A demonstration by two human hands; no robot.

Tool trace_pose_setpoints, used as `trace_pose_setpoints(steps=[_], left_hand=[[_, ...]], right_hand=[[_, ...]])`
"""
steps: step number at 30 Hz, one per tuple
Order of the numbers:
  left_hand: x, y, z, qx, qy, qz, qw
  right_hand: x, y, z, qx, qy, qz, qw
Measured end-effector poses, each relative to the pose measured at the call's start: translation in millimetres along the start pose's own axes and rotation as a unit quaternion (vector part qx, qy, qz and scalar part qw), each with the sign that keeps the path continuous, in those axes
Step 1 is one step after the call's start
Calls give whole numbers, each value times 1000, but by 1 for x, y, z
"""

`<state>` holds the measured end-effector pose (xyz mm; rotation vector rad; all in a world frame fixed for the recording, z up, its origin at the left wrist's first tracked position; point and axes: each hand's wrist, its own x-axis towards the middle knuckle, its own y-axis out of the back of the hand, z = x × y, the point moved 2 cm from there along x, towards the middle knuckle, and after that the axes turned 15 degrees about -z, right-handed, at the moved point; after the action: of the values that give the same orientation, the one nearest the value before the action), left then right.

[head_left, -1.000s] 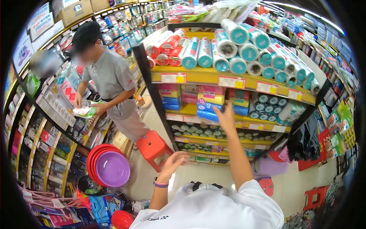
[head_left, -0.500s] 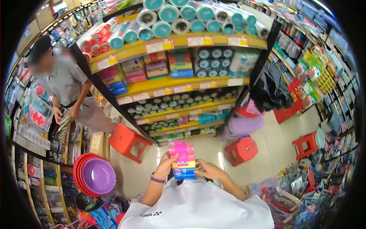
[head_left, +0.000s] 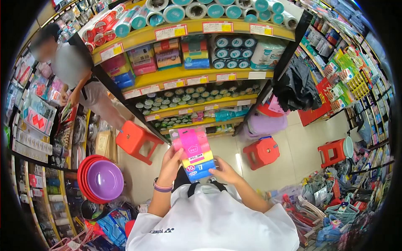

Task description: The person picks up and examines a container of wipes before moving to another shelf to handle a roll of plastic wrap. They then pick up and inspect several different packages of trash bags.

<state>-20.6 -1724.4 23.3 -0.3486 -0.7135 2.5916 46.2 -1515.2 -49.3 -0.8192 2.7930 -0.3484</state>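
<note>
A pink, yellow and blue pack of rolls (head_left: pixel 196 155) is held up in front of my white shirt, its label facing me. My left hand (head_left: pixel 171 164) grips its left edge, thumb on the front; a banded wrist shows below. At the lower right corner, my right hand (head_left: pixel 225 170) is closed on the blue part with its fingertips. Beyond the pack stands a yellow shelf unit (head_left: pixel 167 85) with similar colourful packs (head_left: pixel 196 54) on its middle shelf and wrapped rolls (head_left: pixel 173 14) on top.
Red stools (head_left: pixel 136 138) stand on the floor at left, centre right and right. Stacked red and purple basins (head_left: pixel 105 180) are at left. Another person (head_left: pixel 75 62) stands at upper left, hands on a small item. Hangers (head_left: pixel 301 213) lie lower right; a black bag (head_left: pixel 298 85) hangs right.
The pack has risen closer to the camera, tilted slightly, and my hands have moved up with it. The shelves appear higher and larger in view.
</note>
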Motion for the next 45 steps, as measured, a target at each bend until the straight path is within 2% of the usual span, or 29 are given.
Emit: trace_pose_setpoints(steps=[2,3,5,7,9,11,13,15,17,18,19,20,21,23,27,29,30,32,33,36,37,39,40,42,43,45], left_hand=[[-4,8,6,23,-28,-5,999],[-6,17,5,29,-24,-8,999],[-4,43,9,60,-43,47,996],[-1,58,23,92,-60,33,993],[-4,79,37,72,-75,50,993],[-11,86,57,52,-85,49,994],[-17,96,72,4,-85,13,996],[-17,110,82,6,-90,0,996],[-13,121,90,7,-91,-11,996],[-8,125,93,-1,-93,-12,996],[-4,128,96,-9,-96,-13,995],[-2,131,99,-10,-95,-14,995],[3,134,102,-9,-93,-29,995],[13,139,104,-13,-92,-44,995],[30,148,98,-38,-64,-60,995],[39,152,93,-43,-51,-79,995],[44,153,90,-43,-39,-86,995],[51,151,87,-42,-26,-97,994],[54,148,86,-49,-13,-105,993],[61,140,87,-49,9,-124,991],[62,137,87,-46,16,-129,990],[63,133,90,-41,15,-140,989],[63,132,90,-29,12,-144,989],[66,130,90,-20,4,-149,989],[67,128,89,4,-2,-149,989],[68,120,85,23,-10,-147,989]], right_hand=[[12,2,1,21,8,-30,999],[23,3,1,26,14,-27,999],[52,5,-7,32,52,-21,998],[86,10,-26,18,63,4,998],[129,14,-56,16,92,6,996],[179,14,-94,-41,141,70,987],[232,15,-136,67,149,55,985],[287,21,-176,86,164,50,981],[329,26,-211,-113,117,59,985],[346,30,-215,-112,118,60,985],[359,34,-218,-383,42,158,909],[366,34,-221,-619,-40,242,747],[369,35,-219,-621,-39,244,744],[365,38,-213,-634,41,278,720],[329,55,-230,-585,46,331,739],[317,79,-233,-655,118,477,573],[314,87,-232,-657,117,479,570],[310,99,-228,-663,45,529,528],[310,103,-226,-663,44,533,524],[314,105,-223,-632,9,529,566],[313,105,-223,-630,10,533,564],[310,101,-226,-585,8,525,618],[307,99,-228,-585,11,526,617],[290,87,-234,-544,135,517,646],[280,80,-235,-548,135,515,645],[255,56,-236,-500,250,453,694]])
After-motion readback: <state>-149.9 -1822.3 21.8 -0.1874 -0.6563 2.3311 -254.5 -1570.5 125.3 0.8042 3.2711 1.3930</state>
